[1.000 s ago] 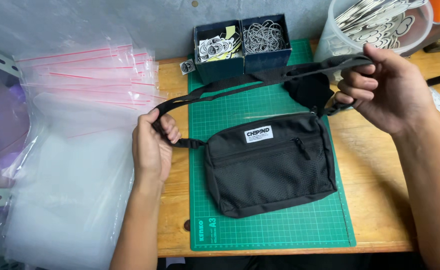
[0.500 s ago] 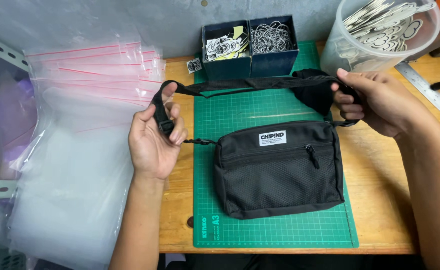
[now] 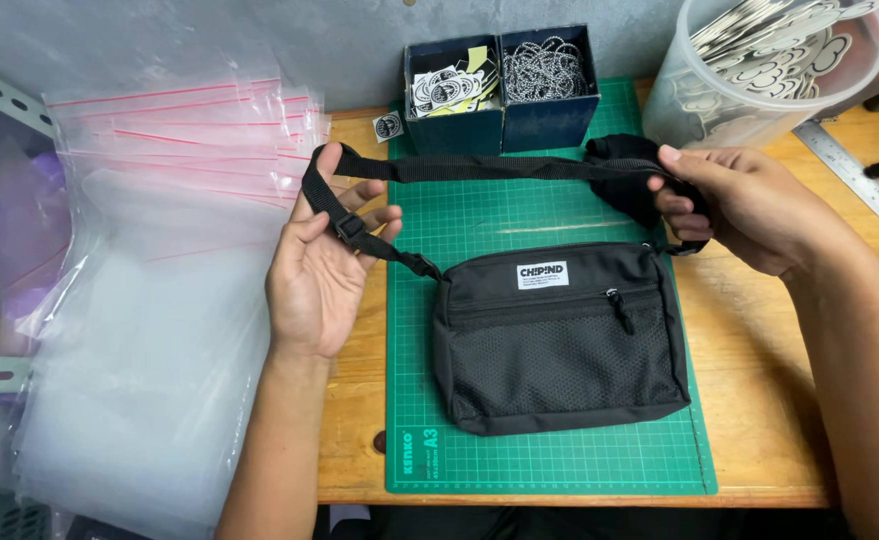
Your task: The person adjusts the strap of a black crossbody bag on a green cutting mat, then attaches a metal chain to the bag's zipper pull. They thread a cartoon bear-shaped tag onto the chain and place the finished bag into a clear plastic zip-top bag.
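A wooden counter [image 3: 759, 400] carries a green gridded cutting mat [image 3: 559, 450] at centre frame. A stack of clear plastic zip bags with red seal strips [image 3: 159, 300] fills the left. On the mat lies a black fabric pouch with a mesh front pocket [image 3: 559, 335]. Its black webbing strap [image 3: 479, 167] runs across the upper middle. The left hand [image 3: 321, 270] lies palm up, fingers spread, the strap across them; the right hand [image 3: 734, 205] pinches the strap's other end.
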